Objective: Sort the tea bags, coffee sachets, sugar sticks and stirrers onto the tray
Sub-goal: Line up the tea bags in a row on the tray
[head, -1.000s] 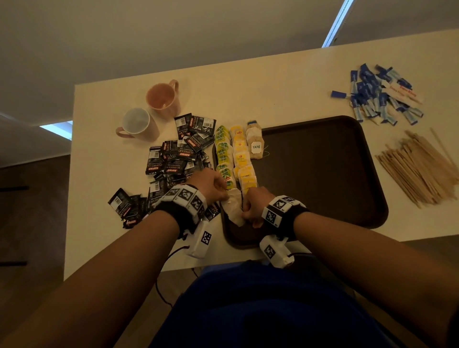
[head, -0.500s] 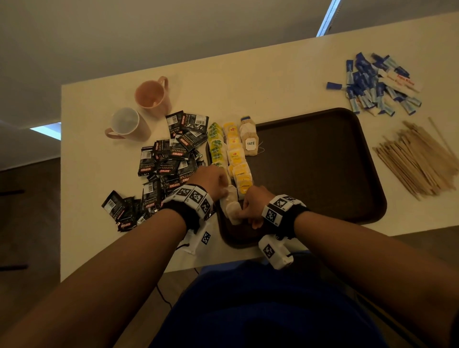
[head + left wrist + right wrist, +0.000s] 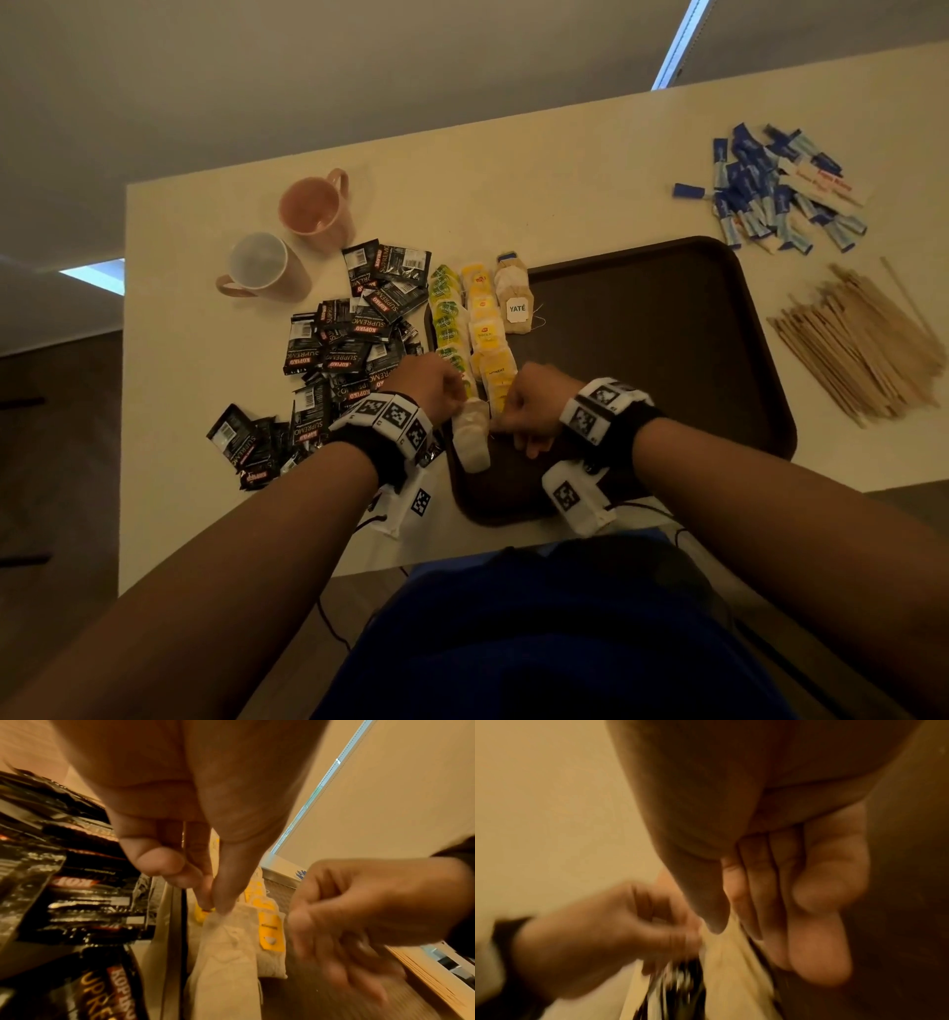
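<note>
Head view: dark tray (image 3: 667,318) taken as landmark. Three columns of tea bags (image 3: 480,329) lie along its left edge. The left hand (image 3: 429,383) and the right hand (image 3: 531,406) meet over the tray's near-left corner, with a pale tea bag (image 3: 471,434) between them. Coffee sachets (image 3: 354,339) are heaped on the tabletop (image 3: 513,195) left of the tray, sugar sticks (image 3: 775,195) beyond its far-right corner, stirrers (image 3: 862,339) to its right; none of those three kinds is on it yet. Two mugs (image 3: 287,241) stand beyond the sachets.

Left wrist view: left grip pressed together, thumb and fingers (image 3: 226,882) pinching the top edge of the pale tea bag (image 3: 228,953), which hangs over the tray's left rim region (yellow tags just behind it). The right hand (image 3: 372,902) is blurred, curled.

Right wrist view: right thumb and fingers (image 3: 754,902) pinch a pale fold (image 3: 731,953), apparently the same bag; blur prevents certainty.

Risks, judged: both hands pulling on thin paper could tear it or snap a string. Setting it down carelessly could nudge the finished columns askew, or leave it straddling the rim and sliding onto the sachets.
</note>
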